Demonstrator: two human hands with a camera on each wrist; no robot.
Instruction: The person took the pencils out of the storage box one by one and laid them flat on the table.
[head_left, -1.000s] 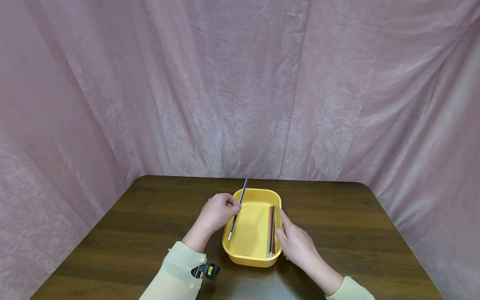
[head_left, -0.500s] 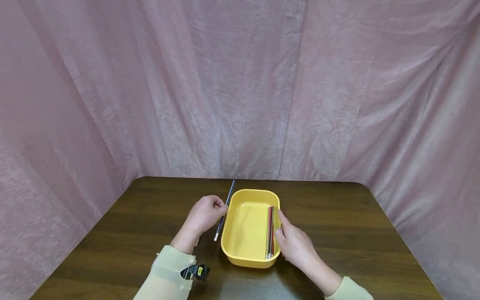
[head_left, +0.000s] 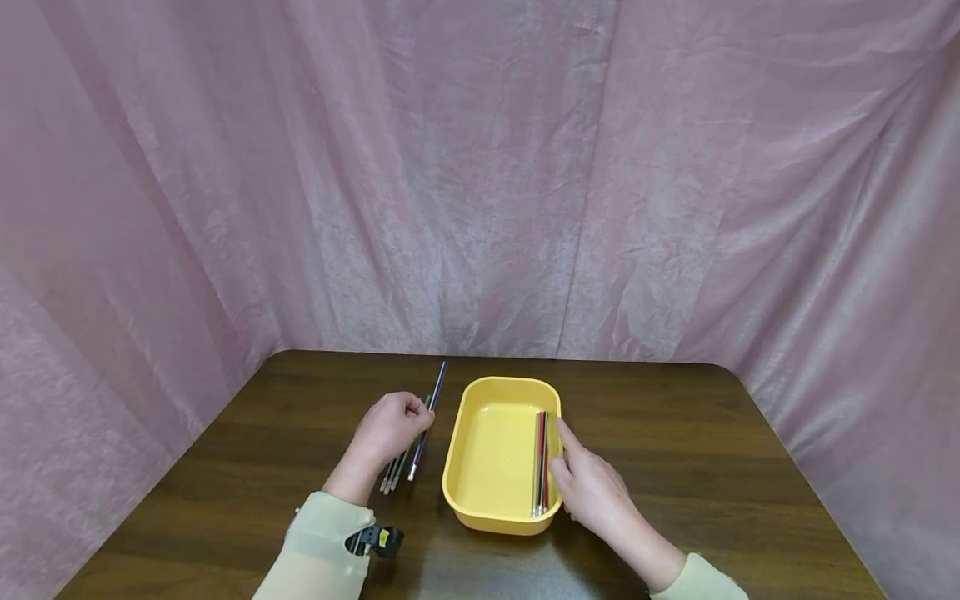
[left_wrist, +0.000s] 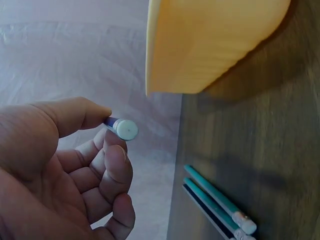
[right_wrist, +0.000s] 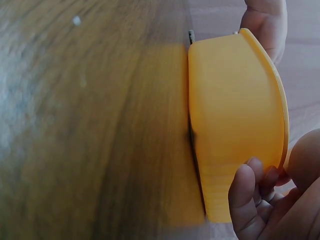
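Observation:
Between thumb and fingertips, my left hand (head_left: 392,423) pinches a blue pencil (head_left: 438,386) with a white eraser end (left_wrist: 126,129). It is held above several green and dark pencils (left_wrist: 215,197) lying on the table left of the tray; the hand partly hides them in the head view. My right hand (head_left: 594,483) holds the right rim of a yellow plastic tray (head_left: 495,525), its fingers against the outer wall (right_wrist: 235,110) and the thumb side at the rim. Along the inside right of the tray lie several pencils (head_left: 541,467), red, black and brownish.
The dark wooden table (head_left: 675,450) carries the tray near its middle. Pink curtains (head_left: 480,183) hang behind the table and at both sides. A black wrist strap piece (head_left: 386,542) sticks out from the left sleeve.
My left hand has carried the blue pencil leftward from over the tray to above the green pencils, which have come into view. The right hand and the tray have stayed in place.

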